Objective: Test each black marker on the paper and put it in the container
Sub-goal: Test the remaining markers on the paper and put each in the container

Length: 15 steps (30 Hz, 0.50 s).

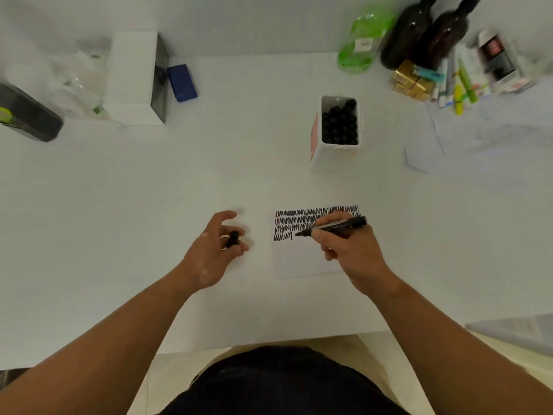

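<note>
**Black ink on the bottom row: finishing the test stroke**

Black marker (pixel 335 226) is lying uncapped in the right hand (pixel 350 250), whose fingers and thumb are curling round the barrel in a writing grip. Its tip is sitting at the paper (pixel 305 262), just right of the short bottom row of scribbles (pixel 311 218); whether it is touching I cannot tell. The left hand (pixel 209 253) is hovering or resting over the surface (pixel 149 190) left of the paper, its lower fingers bending round the cap (pixel 232 239) while the forefinger is reaching out. The container (pixel 326 157) is standing beyond the paper, already crowded with capped markers (pixel 339 125).

To do this step well, I judge the person should be running the bottom row rightward into blank paper, not over the dense rows above, so that a faint or dry line is showing plainly. Light pressure is probably enough: nothing is pinning the paper, so a hard stroke may be dragging it. The cap is waiting close left of the paper, which suits quick recapping.
</note>
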{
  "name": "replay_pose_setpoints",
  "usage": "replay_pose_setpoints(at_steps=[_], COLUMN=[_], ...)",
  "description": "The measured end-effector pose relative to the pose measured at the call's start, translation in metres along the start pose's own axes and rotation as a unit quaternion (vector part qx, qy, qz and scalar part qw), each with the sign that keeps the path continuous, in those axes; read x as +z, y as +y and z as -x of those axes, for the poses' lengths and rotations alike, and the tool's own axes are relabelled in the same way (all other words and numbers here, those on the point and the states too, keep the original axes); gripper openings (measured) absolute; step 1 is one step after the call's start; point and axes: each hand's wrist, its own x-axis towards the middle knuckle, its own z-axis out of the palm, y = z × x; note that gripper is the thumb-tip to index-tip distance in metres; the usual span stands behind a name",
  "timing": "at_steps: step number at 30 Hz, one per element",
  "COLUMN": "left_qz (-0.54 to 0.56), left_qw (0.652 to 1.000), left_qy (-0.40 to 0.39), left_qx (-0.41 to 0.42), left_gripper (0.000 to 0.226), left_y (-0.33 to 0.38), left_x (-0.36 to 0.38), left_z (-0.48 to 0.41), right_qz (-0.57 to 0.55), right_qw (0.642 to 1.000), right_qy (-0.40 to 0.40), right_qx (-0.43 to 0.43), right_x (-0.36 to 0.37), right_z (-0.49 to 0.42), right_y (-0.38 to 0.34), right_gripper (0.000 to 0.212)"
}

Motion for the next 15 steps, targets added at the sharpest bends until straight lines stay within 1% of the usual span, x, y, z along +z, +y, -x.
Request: replay_pose_setpoints(at_steps=[1,4,6,9,12,15], left_qz=[0.023,0.076,0.095,0.155,0.24,0.265], left_qw=[1.0,0.996,0.994,0.988,0.97,0.961], left_qy=[0.006,0.024,0.024,-0.002,-0.034,-0.076], left_qx=[-0.012,-0.039,-0.04,-0.025,-0.022,-0.004], left_gripper=[0.055,0.039,0.03,0.026,0.027,0.027], left_y=[0.003,0.011,0.019,0.032,0.043,0.055], left_x=[0.001,0.004,0.007,0.014,0.022,0.026], left_z=[0.008,0.027,0.038,0.05,0.053,0.05], right_qz=[-0.025,-0.066,-0.061,-0.042,-0.037,-0.026], right_qw=[1.0,0.997,0.997,0.999,0.999,0.999], right_qy=[-0.012,-0.034,-0.03,-0.032,-0.031,-0.029], right_qx=[0.013,0.038,0.031,0.004,-0.017,-0.032], right_x=[0.0,-0.001,0.0,0.004,0.006,0.006], right_z=[0.006,0.024,0.036,0.052,0.064,0.071], right_y=[-0.005,-0.019,-0.027,-0.04,-0.054,-0.066], right_gripper=[0.004,0.018,0.013,0.011,0.014,0.015])
